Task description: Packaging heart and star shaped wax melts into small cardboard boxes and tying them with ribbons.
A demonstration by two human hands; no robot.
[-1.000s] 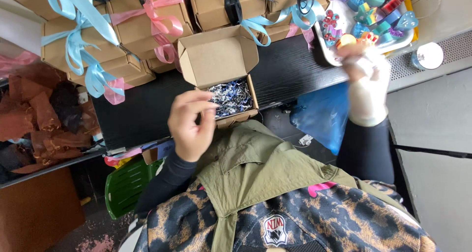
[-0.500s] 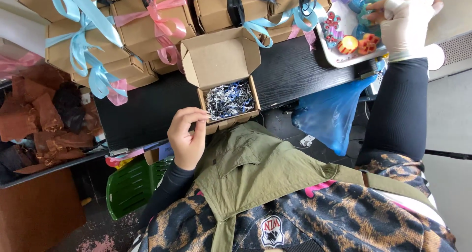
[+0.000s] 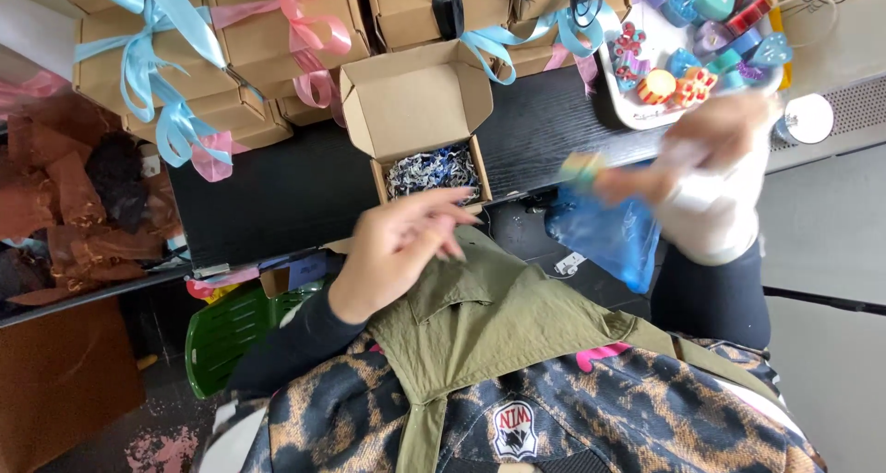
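An open brown cardboard box stands on the black table, with silver-blue shredded paper in its lower half. My left hand hovers just below the box, fingers spread, holding nothing. My right hand, blurred and wrapped in white cloth, is to the right of the box. It pinches a small colourful piece at the table's front edge. A white tray of colourful heart-shaped and round pieces sits at the upper right.
Closed brown boxes tied with blue ribbon, pink ribbon and black ribbon line the table's far side. A blue plastic bag hangs below the table. Brown fabric lies left, and a green chair stands lower left.
My right hand has come down from the tray toward the open box, carrying a small colourful piece. My left hand has opened its fingers and shifted right, nearer the box.
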